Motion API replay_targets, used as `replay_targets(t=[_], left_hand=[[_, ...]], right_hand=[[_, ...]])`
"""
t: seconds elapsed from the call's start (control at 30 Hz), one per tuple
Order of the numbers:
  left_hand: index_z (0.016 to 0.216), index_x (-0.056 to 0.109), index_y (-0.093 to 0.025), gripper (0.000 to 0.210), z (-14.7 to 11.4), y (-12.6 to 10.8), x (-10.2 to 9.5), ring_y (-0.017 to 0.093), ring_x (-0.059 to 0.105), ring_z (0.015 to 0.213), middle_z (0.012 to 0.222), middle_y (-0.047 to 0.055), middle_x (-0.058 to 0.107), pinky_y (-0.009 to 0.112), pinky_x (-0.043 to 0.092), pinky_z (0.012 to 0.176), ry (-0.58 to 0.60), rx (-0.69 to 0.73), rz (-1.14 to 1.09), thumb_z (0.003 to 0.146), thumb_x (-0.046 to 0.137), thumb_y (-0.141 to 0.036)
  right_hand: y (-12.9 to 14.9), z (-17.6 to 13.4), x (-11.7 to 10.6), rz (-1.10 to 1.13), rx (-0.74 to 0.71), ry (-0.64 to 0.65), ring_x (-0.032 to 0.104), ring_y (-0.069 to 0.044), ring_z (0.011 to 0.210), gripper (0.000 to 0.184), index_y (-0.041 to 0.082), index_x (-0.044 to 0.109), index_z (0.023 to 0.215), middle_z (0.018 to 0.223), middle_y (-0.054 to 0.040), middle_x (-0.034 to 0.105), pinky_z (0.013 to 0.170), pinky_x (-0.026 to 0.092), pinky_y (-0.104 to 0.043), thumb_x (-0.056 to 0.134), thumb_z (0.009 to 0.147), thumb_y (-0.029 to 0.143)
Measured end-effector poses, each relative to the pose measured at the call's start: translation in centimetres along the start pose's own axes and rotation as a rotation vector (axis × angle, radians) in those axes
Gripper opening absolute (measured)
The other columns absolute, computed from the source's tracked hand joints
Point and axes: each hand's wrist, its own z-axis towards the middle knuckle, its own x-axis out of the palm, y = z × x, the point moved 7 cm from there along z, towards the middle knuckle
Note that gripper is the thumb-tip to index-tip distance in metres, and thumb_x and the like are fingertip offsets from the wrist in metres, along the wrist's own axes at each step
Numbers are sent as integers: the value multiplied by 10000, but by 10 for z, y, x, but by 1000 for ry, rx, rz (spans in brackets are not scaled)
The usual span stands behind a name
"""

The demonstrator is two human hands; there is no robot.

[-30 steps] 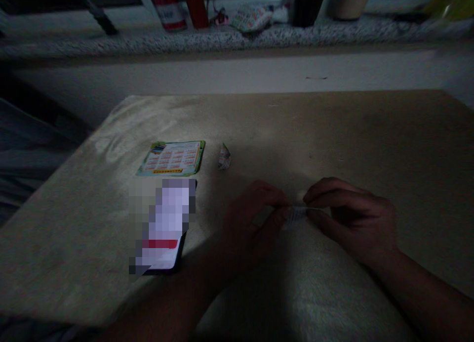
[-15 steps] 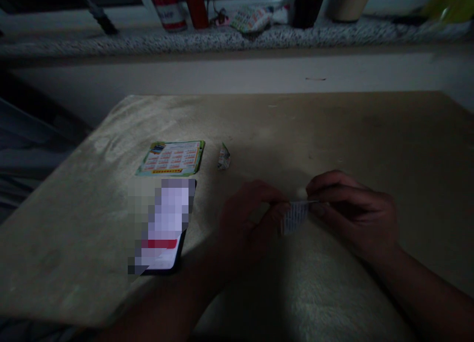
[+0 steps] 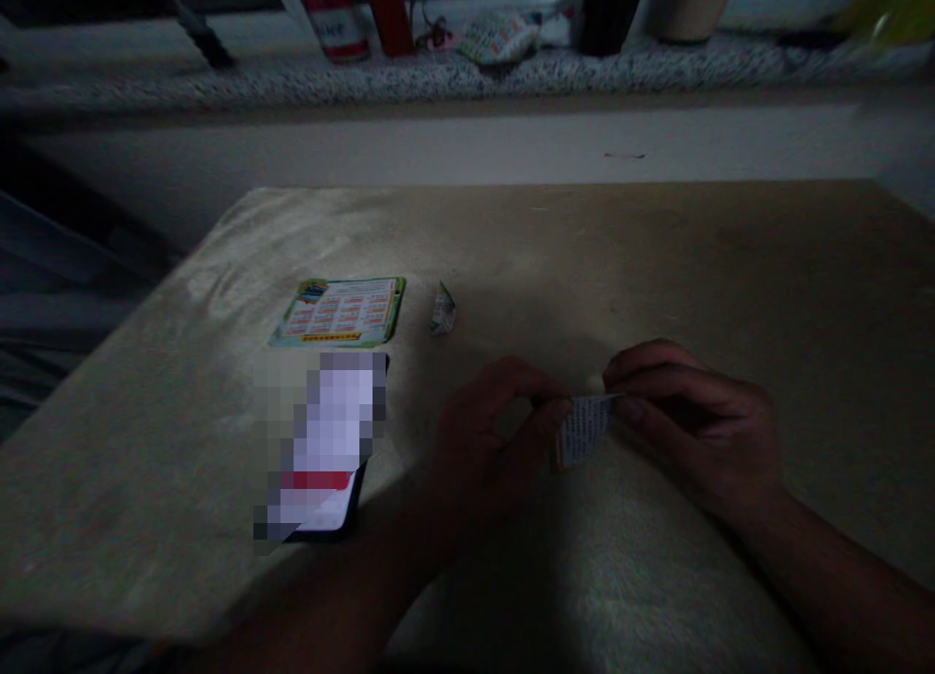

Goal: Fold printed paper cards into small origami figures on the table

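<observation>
Above the tabletop, a small folded piece of printed paper (image 3: 584,429) hangs between my two hands, its text-covered side toward me. My left hand (image 3: 504,416) pinches its upper left corner between thumb and forefinger. At the upper right corner, my right hand (image 3: 693,416) grips the paper's edge with thumb and fingertips. Just behind the paper, beside my right fingertips, a small pale round thing (image 3: 597,380) shows in part; I cannot make out what it is. To the left of my left hand stands a small folded paper scrap (image 3: 442,311) with print and a green edge.
A printed card stack (image 3: 340,312) with green edges lies on the table (image 3: 657,255) at left, above a lit phone (image 3: 328,440), partly blurred. On the granite windowsill (image 3: 409,75) stand a red can (image 3: 332,17), a red bottle (image 3: 392,21), a crumpled wrapper (image 3: 501,39) and a dark bottle (image 3: 612,12).
Both hands stay nearly in place. The paper between them is tilted slightly, so more of its printed side shows, and my right hand has shifted a touch to the left.
</observation>
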Motion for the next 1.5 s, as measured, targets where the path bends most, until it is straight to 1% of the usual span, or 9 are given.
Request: replay_targets(t=[0.13, 0.37, 0.57, 0.73, 0.93, 1.03, 1.2, 1.33, 1.5], left_hand=[[904, 656, -216, 39, -1, 3, 0, 120, 618, 745, 822, -11, 660, 247, 496, 682, -2, -39, 2, 930, 652, -187], [891, 669, -217, 37, -2, 9, 0, 139, 634, 777, 841, 3, 670, 273, 499, 704, -33, -131, -17, 926, 668, -228], [881, 686, -223, 42, 0, 12, -3, 131, 629, 743, 825, -7, 689, 258, 490, 673, -72, -161, -10, 918, 672, -237], [852, 694, -216, 77, 0, 15, -3, 143, 637, 724, 797, -1, 701, 267, 499, 655, -73, -224, -33, 906, 691, -272], [831, 703, -213, 65, 2, 21, -4, 144, 630, 728, 764, -11, 696, 271, 498, 672, -110, -278, -64, 878, 714, -256], [835, 714, -214, 80, 2, 25, -5, 145, 620, 719, 760, -9, 699, 269, 492, 654, -128, -308, -101, 877, 723, -281], [826, 724, -216, 68, 2, 29, -5, 138, 606, 715, 756, -12, 697, 263, 488, 654, -136, -319, -137, 867, 733, -270], [825, 727, -213, 78, 2, 32, -7, 149, 612, 716, 754, -2, 690, 279, 502, 663, -155, -366, -146, 848, 742, -286], [810, 732, -205, 72, 8, 35, -7, 145, 613, 691, 732, 0, 685, 274, 511, 645, -168, -408, -176, 819, 751, -273]], right_hand=[[-2, 1, 5, -7, 11, 62, 676, -139, 896, 222, 242, 765, 927, 1002, -22, 692, 752, 560, -258, 712, 849, 41], [4, 0, 1, -118, -55, 9, 624, -184, 1079, 202, 248, 741, 837, 1054, -24, 678, 921, 522, -328, 717, 850, 47], [-3, 3, 6, -151, -14, 71, 624, -244, 1154, 129, 253, 737, 850, 1184, -47, 685, 983, 498, -433, 750, 853, 125], [-4, 4, 5, -114, -5, 54, 577, -255, 1252, 134, 251, 722, 806, 1192, -53, 684, 1072, 456, -456, 746, 858, 130], [-7, 3, 6, -94, 22, 64, 603, -249, 1235, 141, 252, 722, 789, 1180, -47, 722, 1061, 470, -438, 747, 862, 135], [-8, 2, 7, -89, 40, 73, 611, -240, 1221, 120, 254, 741, 835, 1176, -48, 731, 1046, 481, -420, 743, 867, 138], [-10, 2, 8, -69, 67, 66, 649, -219, 1124, 150, 236, 723, 764, 1116, -46, 733, 971, 522, -390, 730, 870, 130], [-13, 2, 10, -54, 92, 95, 670, -230, 1092, 109, 236, 738, 806, 1140, -58, 726, 941, 533, -408, 733, 867, 145], [-16, 1, 10, -73, 125, 63, 688, -215, 1018, 109, 230, 738, 764, 1094, -63, 724, 871, 554, -369, 745, 859, 178]])
